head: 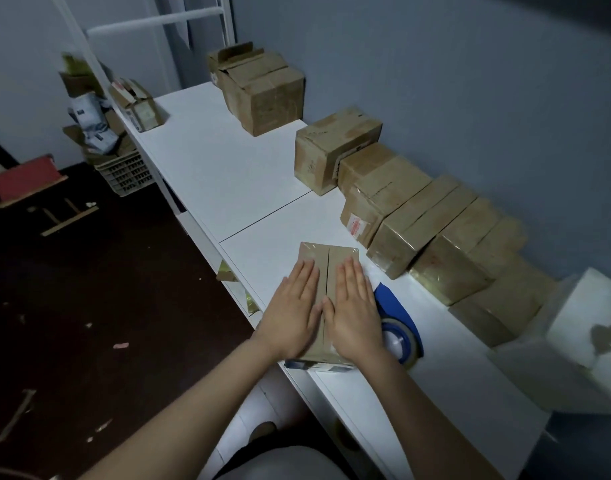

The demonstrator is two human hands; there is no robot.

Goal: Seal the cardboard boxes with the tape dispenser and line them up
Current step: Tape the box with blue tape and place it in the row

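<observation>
Low centre, the left hand and right hand lie flat, fingers straight and close together, pressing the top flaps of a small brown cardboard box at the near edge of the white table; the blue tape dispenser lies just right of it; beyond, a row of taped brown boxes lines the right wall, one with a red label too blurred to read.

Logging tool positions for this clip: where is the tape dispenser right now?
In the head view, the blue tape dispenser lies on the white table, just right of the right hand pressing the box.
</observation>
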